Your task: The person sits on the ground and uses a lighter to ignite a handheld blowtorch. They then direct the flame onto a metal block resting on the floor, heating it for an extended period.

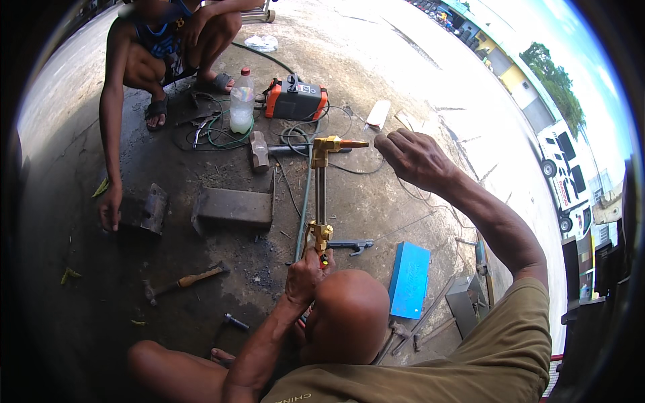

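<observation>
Two hands lead the view. The left hand [306, 275] grips the lower end of a brass-headed cutting torch [321, 195], which stands upright at the centre; that low hold probably lets its nozzle [353, 144] sit well clear of the bent knee [353, 316]. The right hand [416, 160] is closed just beyond the tip; I cannot tell whether it pinches anything.

From the torch, a steel channel [235, 205] lies at nine o'clock, a claw hammer [185, 282] at eight, a blue metal case [410, 279] at four to five, and an orange-and-black welding machine [293, 101] near twelve, perhaps set back for cable slack. A co-worker [161, 54] squats toward ten-thirty. Stained concrete ground [383, 221] runs into sunlight at one o'clock; a white vehicle [561, 171] stands at three.
</observation>
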Action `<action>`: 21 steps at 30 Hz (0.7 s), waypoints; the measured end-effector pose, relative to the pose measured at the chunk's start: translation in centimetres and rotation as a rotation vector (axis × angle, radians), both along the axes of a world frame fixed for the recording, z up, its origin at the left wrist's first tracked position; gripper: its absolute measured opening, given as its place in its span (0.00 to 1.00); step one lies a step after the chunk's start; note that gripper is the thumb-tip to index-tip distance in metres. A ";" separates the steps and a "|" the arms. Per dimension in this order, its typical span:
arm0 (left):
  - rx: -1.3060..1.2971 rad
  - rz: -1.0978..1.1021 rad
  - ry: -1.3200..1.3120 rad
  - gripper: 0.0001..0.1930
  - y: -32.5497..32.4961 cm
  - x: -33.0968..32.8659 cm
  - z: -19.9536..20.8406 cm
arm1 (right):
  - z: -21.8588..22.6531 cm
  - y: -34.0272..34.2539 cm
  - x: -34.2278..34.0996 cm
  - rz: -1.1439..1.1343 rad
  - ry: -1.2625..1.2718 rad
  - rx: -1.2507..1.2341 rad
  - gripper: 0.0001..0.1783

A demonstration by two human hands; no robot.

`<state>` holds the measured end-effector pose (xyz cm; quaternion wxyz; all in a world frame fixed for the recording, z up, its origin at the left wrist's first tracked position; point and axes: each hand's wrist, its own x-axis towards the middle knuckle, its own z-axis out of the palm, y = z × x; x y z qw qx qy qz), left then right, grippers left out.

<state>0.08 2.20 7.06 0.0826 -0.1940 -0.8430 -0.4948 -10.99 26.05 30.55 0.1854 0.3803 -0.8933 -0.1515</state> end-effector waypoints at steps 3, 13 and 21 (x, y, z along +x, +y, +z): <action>0.000 -0.002 0.024 0.17 0.2 0.0 -0.2 | 0.9 -0.5 0.2 0.036 0.134 0.073 0.06; -0.026 0.017 0.026 0.17 0.5 0.1 -0.5 | -1.1 -1.8 0.5 -0.337 -0.221 -0.371 0.08; -0.032 0.047 0.052 0.18 0.8 0.0 -0.9 | -0.3 -4.0 1.3 -0.569 -0.479 -0.827 0.14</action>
